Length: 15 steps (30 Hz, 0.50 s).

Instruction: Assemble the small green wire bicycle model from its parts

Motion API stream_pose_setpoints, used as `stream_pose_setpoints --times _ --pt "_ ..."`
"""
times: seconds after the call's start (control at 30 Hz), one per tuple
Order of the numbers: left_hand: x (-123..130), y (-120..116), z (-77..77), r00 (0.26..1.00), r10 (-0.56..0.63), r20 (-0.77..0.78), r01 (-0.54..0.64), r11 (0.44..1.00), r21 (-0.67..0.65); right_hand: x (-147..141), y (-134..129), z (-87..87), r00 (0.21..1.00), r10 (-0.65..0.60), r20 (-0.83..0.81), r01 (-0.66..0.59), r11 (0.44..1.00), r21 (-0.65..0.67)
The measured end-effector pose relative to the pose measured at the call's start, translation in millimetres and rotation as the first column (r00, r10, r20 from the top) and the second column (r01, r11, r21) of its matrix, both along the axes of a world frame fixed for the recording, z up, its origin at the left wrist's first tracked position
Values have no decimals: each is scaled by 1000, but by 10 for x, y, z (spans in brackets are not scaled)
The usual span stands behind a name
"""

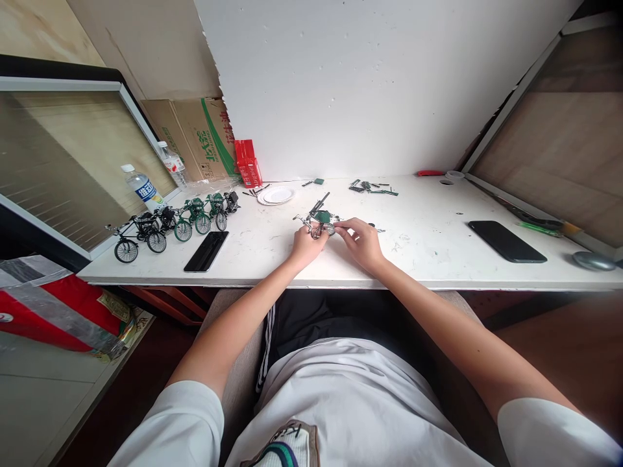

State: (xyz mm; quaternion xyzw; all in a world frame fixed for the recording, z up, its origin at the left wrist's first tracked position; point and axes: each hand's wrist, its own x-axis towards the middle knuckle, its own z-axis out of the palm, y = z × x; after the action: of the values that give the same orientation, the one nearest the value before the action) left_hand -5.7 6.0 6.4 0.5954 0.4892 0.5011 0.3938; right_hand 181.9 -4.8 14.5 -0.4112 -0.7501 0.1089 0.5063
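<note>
In the middle of the white table (pixel 418 253), my left hand (pixel 307 246) is closed around a small model bicycle (pixel 318 228) with thin dark and silvery parts. My right hand (pixel 360 240) touches the model's right side, its thumb and forefinger pinched together. Whatever lies between those fingertips is too small to make out. Just behind the model are a green piece (pixel 322 216) and some dark thin parts. A few tiny bits lie on the table to the right of my right hand.
Several finished-looking model bicycles (pixel 195 220) stand at the left, beside two bottles and a phone (pixel 207 251). White plates (pixel 276 195), a red box (pixel 248 163) and loose dark green parts (pixel 372 187) lie at the back. On the right are another phone (pixel 506 241) and a mouse (pixel 594 261).
</note>
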Motion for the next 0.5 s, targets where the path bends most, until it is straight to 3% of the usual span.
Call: stream_pose_setpoints --times 0.5 --pt "-14 33 -43 1000 0 -25 1 1000 19 0 -3 -15 999 -26 20 25 998 53"
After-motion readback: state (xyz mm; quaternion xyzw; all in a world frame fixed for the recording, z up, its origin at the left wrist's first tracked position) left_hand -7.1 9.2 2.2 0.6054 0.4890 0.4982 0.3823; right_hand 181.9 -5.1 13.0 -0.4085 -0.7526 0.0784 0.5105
